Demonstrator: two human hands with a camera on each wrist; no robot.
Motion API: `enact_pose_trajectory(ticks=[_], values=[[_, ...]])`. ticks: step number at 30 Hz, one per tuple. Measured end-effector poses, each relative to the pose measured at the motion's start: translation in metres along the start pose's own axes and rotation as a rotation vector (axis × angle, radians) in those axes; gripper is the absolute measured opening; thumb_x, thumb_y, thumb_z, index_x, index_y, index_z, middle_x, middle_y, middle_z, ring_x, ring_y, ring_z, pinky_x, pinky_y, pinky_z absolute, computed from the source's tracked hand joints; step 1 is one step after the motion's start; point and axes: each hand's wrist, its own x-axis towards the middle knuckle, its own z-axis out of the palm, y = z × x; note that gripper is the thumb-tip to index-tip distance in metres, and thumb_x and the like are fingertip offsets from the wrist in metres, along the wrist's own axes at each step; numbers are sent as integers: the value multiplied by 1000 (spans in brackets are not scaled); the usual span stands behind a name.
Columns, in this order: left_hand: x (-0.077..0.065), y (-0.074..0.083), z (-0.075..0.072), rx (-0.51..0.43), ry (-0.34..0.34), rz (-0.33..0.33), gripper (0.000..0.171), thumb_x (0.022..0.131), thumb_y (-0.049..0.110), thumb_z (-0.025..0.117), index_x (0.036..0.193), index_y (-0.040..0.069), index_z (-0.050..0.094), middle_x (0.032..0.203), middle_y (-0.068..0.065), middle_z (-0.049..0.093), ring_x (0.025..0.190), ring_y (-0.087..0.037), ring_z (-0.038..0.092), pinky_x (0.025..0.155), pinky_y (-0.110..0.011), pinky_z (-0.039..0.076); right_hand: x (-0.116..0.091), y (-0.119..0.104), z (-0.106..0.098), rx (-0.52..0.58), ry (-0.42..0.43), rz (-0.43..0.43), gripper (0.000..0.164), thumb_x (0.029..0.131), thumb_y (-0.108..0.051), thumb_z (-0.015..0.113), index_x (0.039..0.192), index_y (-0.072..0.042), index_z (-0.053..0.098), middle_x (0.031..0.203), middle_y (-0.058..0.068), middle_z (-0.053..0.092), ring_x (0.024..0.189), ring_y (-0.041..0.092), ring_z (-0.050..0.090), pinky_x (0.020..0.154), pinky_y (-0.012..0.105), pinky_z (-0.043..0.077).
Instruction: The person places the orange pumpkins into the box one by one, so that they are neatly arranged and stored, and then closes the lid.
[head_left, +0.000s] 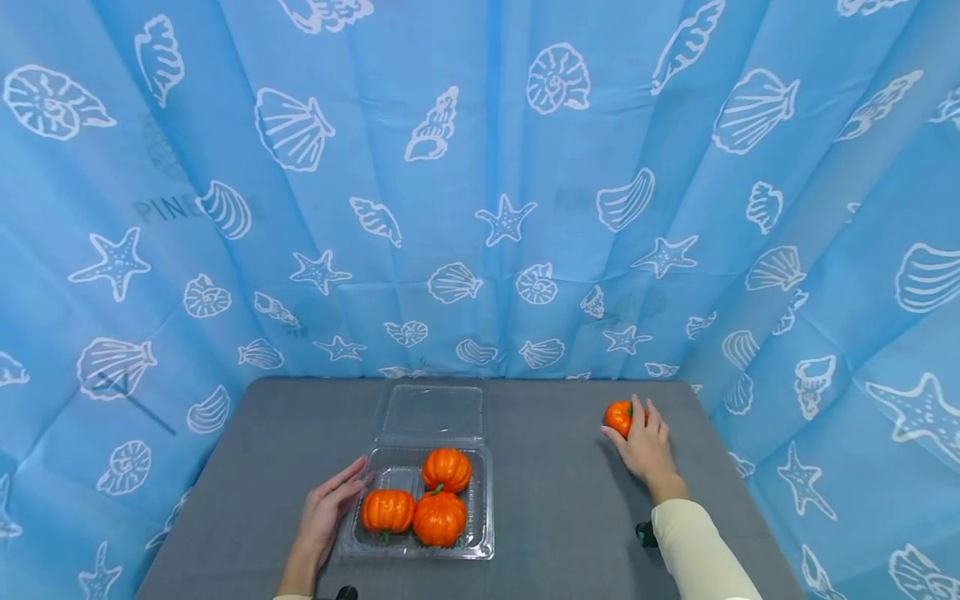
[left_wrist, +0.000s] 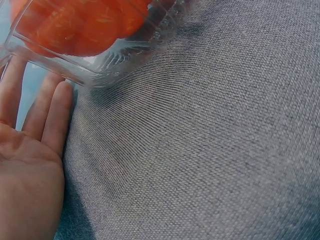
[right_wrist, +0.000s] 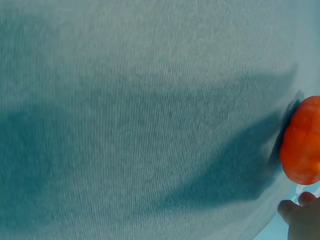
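Here, the right hand (head_left: 648, 448) is at a lone pumpkin (head_left: 618, 417), the left hand (head_left: 328, 510) at a clear box (head_left: 487, 510)

The lone pumpkin is near the far right corner of the gray table (head_left: 555, 492). The right thumb and fingers go around it, but I cannot tell if they squeeze it. The left fingers are straight and touch the clear box's left side. Three more pumpkins (head_left: 439, 521) sit inside. The lid (head_left: 435, 412) lies open behind.
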Motion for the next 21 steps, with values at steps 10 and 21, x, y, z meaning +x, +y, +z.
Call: enact_pose_trajectory(ticks=[10, 21], values=[[0, 0, 1, -9, 0, -8, 55, 93, 27, 71, 145, 14, 59, 135, 16, 67, 111, -1, 71, 89, -14, 54, 7, 9, -1, 99, -30, 119, 86, 106, -45, 47, 161, 4, 1, 158, 40, 11, 136, 63, 23, 115, 72, 26], [1, 1, 1, 8, 11, 1, 53, 93, 24, 70, 144, 14, 60, 145, 3, 61, 111, -2, 71, 88, -15, 55, 9, 8, 3, 121, -46, 157, 78, 109, -41, 41, 160, 5, 6, 151, 43, 20, 132, 59, 30, 114, 70, 29]])
